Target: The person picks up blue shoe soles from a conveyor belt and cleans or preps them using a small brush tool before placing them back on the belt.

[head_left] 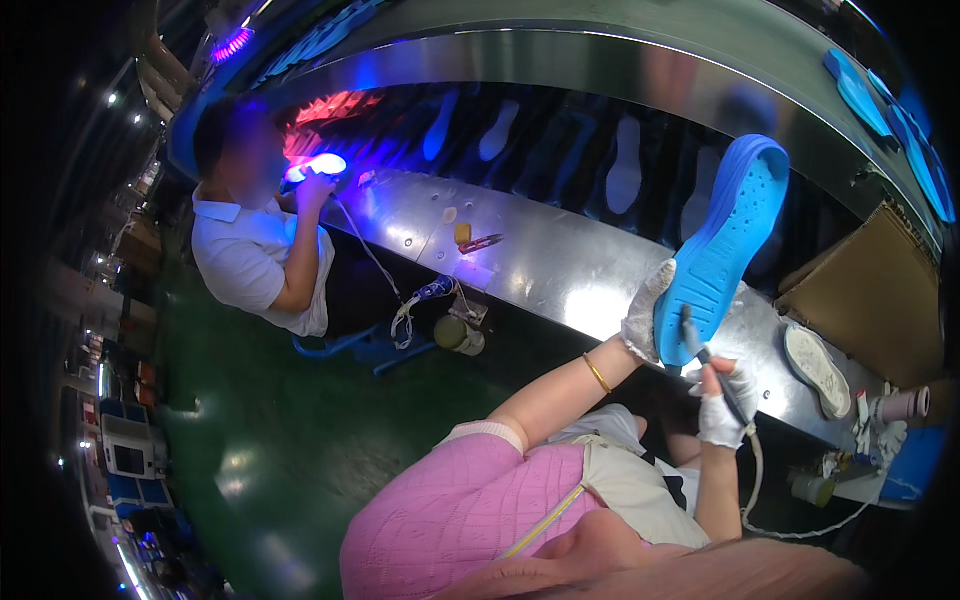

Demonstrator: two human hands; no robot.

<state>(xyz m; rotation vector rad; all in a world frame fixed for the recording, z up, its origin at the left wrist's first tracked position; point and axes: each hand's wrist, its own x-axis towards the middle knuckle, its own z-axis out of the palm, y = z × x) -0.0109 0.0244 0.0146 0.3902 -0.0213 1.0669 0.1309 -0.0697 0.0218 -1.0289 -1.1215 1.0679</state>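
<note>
left hand point(644, 318) pinching blue sole point(724, 238), right hand point(726, 408) pinching brush point(702, 353) near its lower edge, metal bench point(535, 262) stretching leftward

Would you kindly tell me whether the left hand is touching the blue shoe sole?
Touching: the head view shows the gloved left hand gripping the blue shoe sole at its lower left edge.

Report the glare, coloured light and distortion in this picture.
Head view: white glare washes out part of the steel ledge; head view: blue-violet light falls on the co-worker; head view: the long steel panel bows, corners go black; head view: the blue shoe sole looks fairly crisp.
</note>
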